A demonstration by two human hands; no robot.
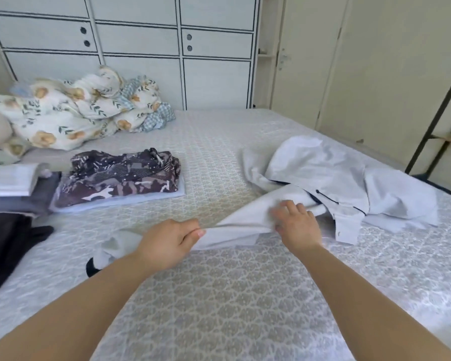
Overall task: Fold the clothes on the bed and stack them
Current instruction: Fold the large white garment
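Left hand [167, 242] and right hand [297, 225] pinch the white garment [323, 175]; fingertips buried in blurred cloth.

Both bare forearms are reaching forward, the left hand [167, 243] pinching cloth between thumb and curled fingers while the right hand [296, 225] is gripping it, knuckles up, fingers curled downward.

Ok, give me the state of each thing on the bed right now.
Light grey garment: unfolded, crumpled, one edge pulled taut.
Left hand: pinching that edge.
Right hand: gripping the same edge.
Camouflage garment: folded, lying on a folded white piece.
Floral duvet: bunched up.
Dark clothes: unfolded.
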